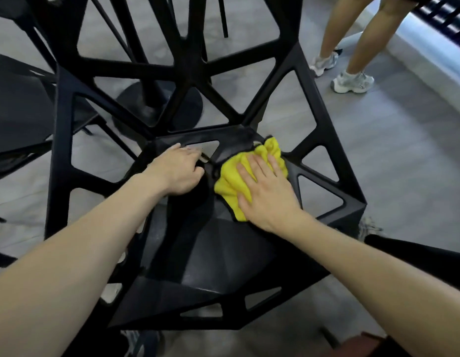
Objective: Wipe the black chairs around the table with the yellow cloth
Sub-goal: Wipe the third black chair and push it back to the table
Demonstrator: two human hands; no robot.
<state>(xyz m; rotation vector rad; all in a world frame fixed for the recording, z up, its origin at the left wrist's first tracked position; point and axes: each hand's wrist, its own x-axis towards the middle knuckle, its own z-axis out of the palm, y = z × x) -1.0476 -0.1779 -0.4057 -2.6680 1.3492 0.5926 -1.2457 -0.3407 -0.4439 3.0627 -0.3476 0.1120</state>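
Observation:
A black chair (223,256) with an open, web-like frame fills the middle of the view, its seat below me and its backrest rising beyond. The yellow cloth (231,176) lies bunched at the back of the seat, right of centre. My right hand (267,191) presses flat on the cloth with straight, spread fingers. My left hand (180,171) grips a black strut at the back edge of the seat, fingers curled round it, just left of the cloth.
A round black table base (156,104) stands on the grey floor behind the backrest. Another black chair (20,104) is at the left. A person's legs in white trainers (352,81) stand at the upper right, beside a pale ledge (435,55).

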